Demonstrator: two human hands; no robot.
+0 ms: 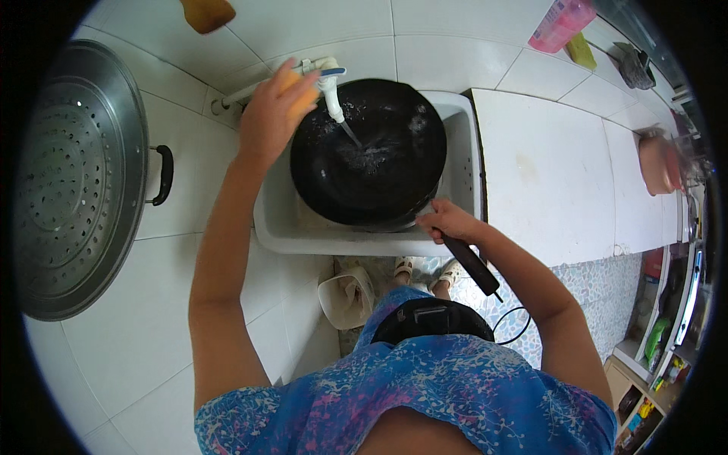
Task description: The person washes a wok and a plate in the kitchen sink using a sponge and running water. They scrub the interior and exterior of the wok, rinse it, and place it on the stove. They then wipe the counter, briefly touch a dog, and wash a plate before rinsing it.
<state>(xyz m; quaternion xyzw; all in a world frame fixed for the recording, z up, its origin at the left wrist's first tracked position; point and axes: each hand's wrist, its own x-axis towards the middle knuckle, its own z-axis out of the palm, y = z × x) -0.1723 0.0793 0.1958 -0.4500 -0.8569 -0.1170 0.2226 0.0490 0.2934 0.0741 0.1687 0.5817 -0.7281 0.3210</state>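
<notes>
A black wok [369,153] rests tilted in the white sink [318,244]. Water runs into it from a white faucet [331,96] with a blue-striped lever [333,72]. My right hand [449,220] grips the wok's dark handle [469,263] close to the pan. In my left hand [272,116] is an orange sponge [298,98], partly covered by my fingers and slightly blurred. That hand is beside the faucet lever; whether it touches the lever I cannot tell.
On the left wall hangs a large metal steamer tray [74,176] with a black handle [165,175]. A white counter [546,176] adjoins the sink, with a copper-coloured pot [657,165] farther right. A pink bottle [560,25] stands behind. Below is a white bin [335,304].
</notes>
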